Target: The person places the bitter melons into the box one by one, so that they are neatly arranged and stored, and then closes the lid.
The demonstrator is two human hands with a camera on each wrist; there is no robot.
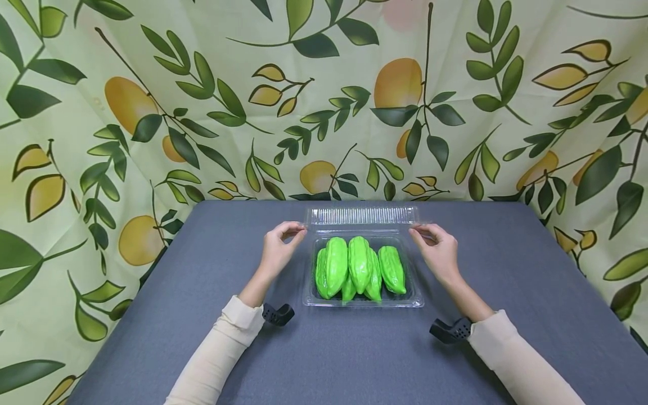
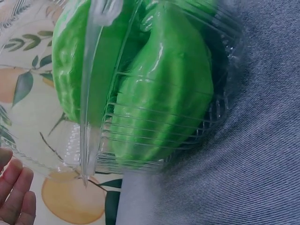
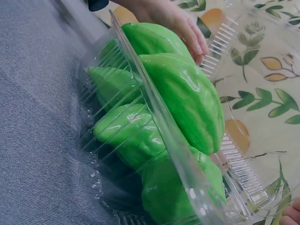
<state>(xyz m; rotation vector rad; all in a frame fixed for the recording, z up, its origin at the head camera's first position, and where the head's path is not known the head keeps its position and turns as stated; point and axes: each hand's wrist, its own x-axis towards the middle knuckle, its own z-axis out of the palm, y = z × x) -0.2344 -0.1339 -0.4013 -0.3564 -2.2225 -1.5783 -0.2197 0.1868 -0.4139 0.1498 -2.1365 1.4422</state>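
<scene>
A clear plastic clamshell box [image 1: 362, 304] sits on the table with its ribbed lid [image 1: 361, 216] raised at the far side. Inside lie several glossy, ribbed green gourds [image 1: 360, 264], and some rise above the rim. My left hand [image 1: 280, 246] pinches the lid's left corner between thumb and fingers. At the opposite corner, my right hand [image 1: 439, 250] holds the lid in a similar pinch. From the left wrist view, one gourd [image 2: 161, 89] shows through the box wall, beside the left fingers [image 2: 21, 194]. In the right wrist view gourds [image 3: 183, 96] fill the box.
A dark grey-blue cloth covers the table [image 1: 354, 360]. Behind and at both sides hangs a curtain [image 1: 334, 101] printed with leaves and fruit. Black wrist mounts [image 1: 277, 315] are worn at the pale sleeves' cuffs.
</scene>
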